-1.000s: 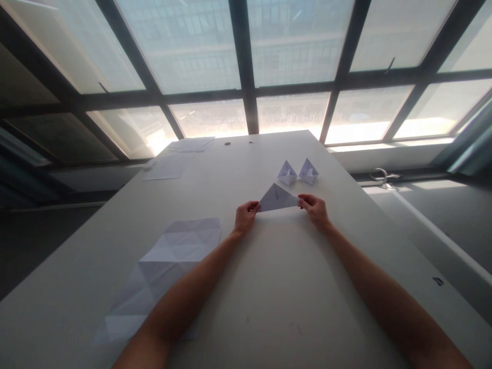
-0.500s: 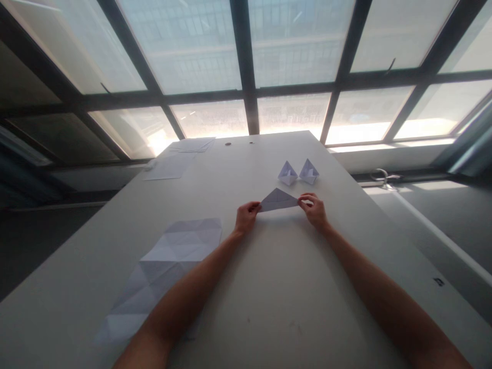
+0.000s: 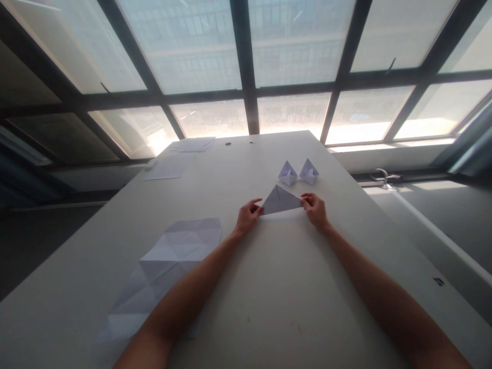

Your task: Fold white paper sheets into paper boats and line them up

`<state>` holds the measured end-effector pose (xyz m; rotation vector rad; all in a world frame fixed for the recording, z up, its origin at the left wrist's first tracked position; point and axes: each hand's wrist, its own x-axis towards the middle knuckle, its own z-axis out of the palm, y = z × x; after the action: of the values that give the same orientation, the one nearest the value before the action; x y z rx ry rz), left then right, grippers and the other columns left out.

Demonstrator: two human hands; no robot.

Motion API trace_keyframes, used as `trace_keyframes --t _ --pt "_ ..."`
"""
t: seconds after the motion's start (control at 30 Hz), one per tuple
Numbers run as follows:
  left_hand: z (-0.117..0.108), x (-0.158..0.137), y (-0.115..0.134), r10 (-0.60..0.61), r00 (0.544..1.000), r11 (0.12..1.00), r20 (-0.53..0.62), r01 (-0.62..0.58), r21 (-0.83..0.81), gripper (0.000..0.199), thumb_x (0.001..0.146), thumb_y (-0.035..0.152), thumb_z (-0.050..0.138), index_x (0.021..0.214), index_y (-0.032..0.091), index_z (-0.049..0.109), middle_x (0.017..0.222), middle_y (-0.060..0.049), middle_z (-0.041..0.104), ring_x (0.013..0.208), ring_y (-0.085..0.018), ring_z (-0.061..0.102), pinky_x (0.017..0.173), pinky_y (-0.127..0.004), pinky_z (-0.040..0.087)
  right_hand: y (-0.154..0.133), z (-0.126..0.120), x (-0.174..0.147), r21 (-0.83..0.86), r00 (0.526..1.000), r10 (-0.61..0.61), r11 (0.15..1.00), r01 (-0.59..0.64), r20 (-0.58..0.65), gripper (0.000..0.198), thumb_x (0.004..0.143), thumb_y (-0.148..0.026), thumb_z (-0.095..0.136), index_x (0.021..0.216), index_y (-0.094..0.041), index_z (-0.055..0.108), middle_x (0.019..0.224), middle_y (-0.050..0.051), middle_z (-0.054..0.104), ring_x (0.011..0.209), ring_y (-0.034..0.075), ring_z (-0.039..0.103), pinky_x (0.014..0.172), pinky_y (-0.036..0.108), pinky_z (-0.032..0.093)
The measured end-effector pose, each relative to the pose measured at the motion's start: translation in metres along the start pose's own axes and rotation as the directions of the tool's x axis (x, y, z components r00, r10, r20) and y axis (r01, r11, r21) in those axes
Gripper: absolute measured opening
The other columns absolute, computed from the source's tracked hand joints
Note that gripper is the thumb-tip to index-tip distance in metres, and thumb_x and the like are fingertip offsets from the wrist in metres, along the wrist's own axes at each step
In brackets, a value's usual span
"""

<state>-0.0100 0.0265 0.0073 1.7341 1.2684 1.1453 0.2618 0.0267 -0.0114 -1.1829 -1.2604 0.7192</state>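
A folded paper triangle (image 3: 280, 201), white and creased, is held just over the table with its point facing away from me. My left hand (image 3: 248, 216) pinches its left corner low down, the index finger lifted off the paper. At the right corner, my right hand (image 3: 314, 209) grips the paper between thumb and fingers. Just beyond the triangle stand two folded paper boats, a left one (image 3: 288, 174) and a right one (image 3: 309, 172), side by side. Beside my left forearm lies a large unfolded sheet of paper (image 3: 172, 251) marked with creases, partly hidden by the arm.
The long white table (image 3: 269, 292) reaches toward a wall of windows (image 3: 295, 46). Several flat paper sheets (image 3: 167, 166) lie at its far left. Two small round holes sit near the far edge. A metal ring-like object (image 3: 380, 175) is on the right beyond the table.
The paper triangle has tilted, its left corner lower and its right corner slightly further right. My left index finger has lifted from the paper. The boats and loose sheets have stayed put.
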Motion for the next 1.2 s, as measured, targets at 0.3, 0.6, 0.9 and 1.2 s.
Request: trace_keyframes --t 0.3,0.6,0.9,1.2 --pt "0.004 -0.01 0.007 0.154 0.953 0.921 0.26 -0.234 0.312 0.05 0.088 0.02 0.051 0.138 0.02 0.051 0.071 0.004 0.06 0.062 -0.011 0.051 0.065 -0.022 0.039 -0.004 0.002 -0.007 -0.399 0.998 -0.067 0.915 0.058 -0.009 0.031 0.081 -0.022 0.049 0.11 -0.016 0.061 0.076 0.004 0.066 0.07 0.02 0.063 0.07 0.031 0.048" --pt "0.003 -0.016 0.021 0.209 0.833 0.746 0.512 -0.474 0.467 0.044 0.09 0.02 0.054 0.133 0.024 0.059 0.082 -0.002 0.067 0.079 -0.017 0.061 0.089 -0.032 0.044 -0.005 -0.002 -0.011 -0.688 0.987 -0.143 0.71 0.152 0.07 0.036 0.083 -0.013 0.054 0.118 -0.016 0.062 0.095 0.009 0.07 0.094 0.024 0.062 0.086 0.034 0.046" --pt "0.005 -0.018 0.022 0.291 0.713 0.644 0.638 -0.639 0.42 0.067 0.084 0.011 0.051 0.149 0.027 0.039 0.16 -0.004 0.03 0.149 -0.023 0.022 0.121 -0.047 0.021 -0.024 0.006 -0.022 -0.808 0.98 -0.085 0.554 0.199 0.183 0.02 0.092 -0.02 0.052 0.09 -0.018 0.072 0.096 0.01 0.068 0.095 0.024 0.058 0.089 0.033 0.043" --pt "0.009 -0.025 0.025 0.252 0.741 0.647 0.622 -0.607 0.461 0.051 0.095 0.041 0.053 0.143 0.026 0.049 0.152 -0.008 0.045 0.141 -0.025 0.039 0.122 -0.045 0.017 -0.034 0.02 -0.033 -0.692 0.893 -0.07 0.606 0.392 0.444 0.027 0.094 -0.021 0.051 0.112 -0.023 0.071 0.118 0.008 0.066 0.112 0.023 0.055 0.099 0.036 0.039"
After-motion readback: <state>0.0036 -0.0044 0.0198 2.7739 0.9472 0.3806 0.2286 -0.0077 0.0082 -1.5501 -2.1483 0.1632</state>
